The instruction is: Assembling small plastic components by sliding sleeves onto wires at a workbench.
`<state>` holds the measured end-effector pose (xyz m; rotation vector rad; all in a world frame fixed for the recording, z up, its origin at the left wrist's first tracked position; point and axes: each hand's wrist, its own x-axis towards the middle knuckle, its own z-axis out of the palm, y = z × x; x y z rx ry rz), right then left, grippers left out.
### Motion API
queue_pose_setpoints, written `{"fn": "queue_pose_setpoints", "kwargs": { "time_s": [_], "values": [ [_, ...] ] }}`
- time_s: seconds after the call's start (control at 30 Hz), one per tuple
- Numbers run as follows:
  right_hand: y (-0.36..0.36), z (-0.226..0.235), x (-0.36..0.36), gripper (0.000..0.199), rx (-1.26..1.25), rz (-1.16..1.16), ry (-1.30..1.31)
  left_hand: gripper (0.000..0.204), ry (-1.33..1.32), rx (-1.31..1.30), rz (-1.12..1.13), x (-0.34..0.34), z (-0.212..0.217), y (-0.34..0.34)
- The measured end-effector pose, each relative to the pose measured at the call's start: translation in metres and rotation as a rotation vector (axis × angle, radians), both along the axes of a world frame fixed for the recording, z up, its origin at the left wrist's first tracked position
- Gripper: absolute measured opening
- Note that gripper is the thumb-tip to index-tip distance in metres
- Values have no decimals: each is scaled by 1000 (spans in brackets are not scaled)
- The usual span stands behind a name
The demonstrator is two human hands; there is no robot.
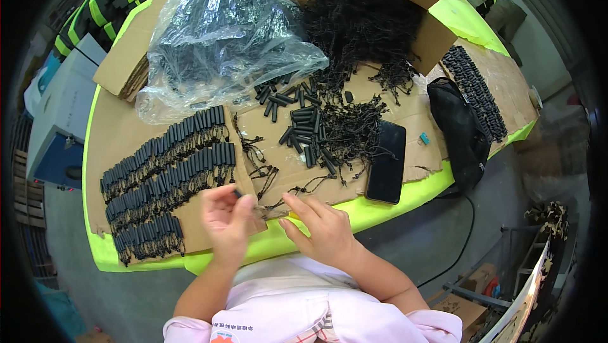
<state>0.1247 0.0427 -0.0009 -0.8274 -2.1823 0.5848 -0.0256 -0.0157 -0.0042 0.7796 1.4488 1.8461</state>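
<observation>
My left hand (226, 219) pinches a small black tube (237, 193) between thumb and fingers at the near edge of the table. My right hand (321, 225) is beside it, its fingers closed on a thin black cord (271, 211) that runs between both hands. Loose black tubes (303, 129) and tangled black cords (354, 129) lie on cardboard just beyond my hands. Three rows of finished corded tubes (166, 164) are laid out on the left.
A clear plastic bag of black parts (221, 33) sits far left. An open cardboard box of cords (367, 14) stands at the back. A black phone (386, 161), a black pouch (457, 129) and another row of tubes (475, 90) lie to the right.
</observation>
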Motion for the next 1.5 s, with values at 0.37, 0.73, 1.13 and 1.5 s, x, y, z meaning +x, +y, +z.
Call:
{"fn": "queue_pose_setpoints", "kwargs": {
  "time_s": [0.37, 0.73, 1.13, 1.5],
  "values": [
    [97, -22, 10, 19, 125, -338, -410, 21, 1211, -720, 92, -88, 3, -74],
    [78, -5, 17, 11, -94, -241, 398, 25, 1120, -229, -191, -24, -8, 93],
    [25, -15, 23, 10, -689, -28, 548, 21, 1059, -322, -308, -7, -13, 99],
    [15, -4, 22, 13, -487, -55, 395, 24, 871, -315, -451, 6, 21, 67]
  ]
}}
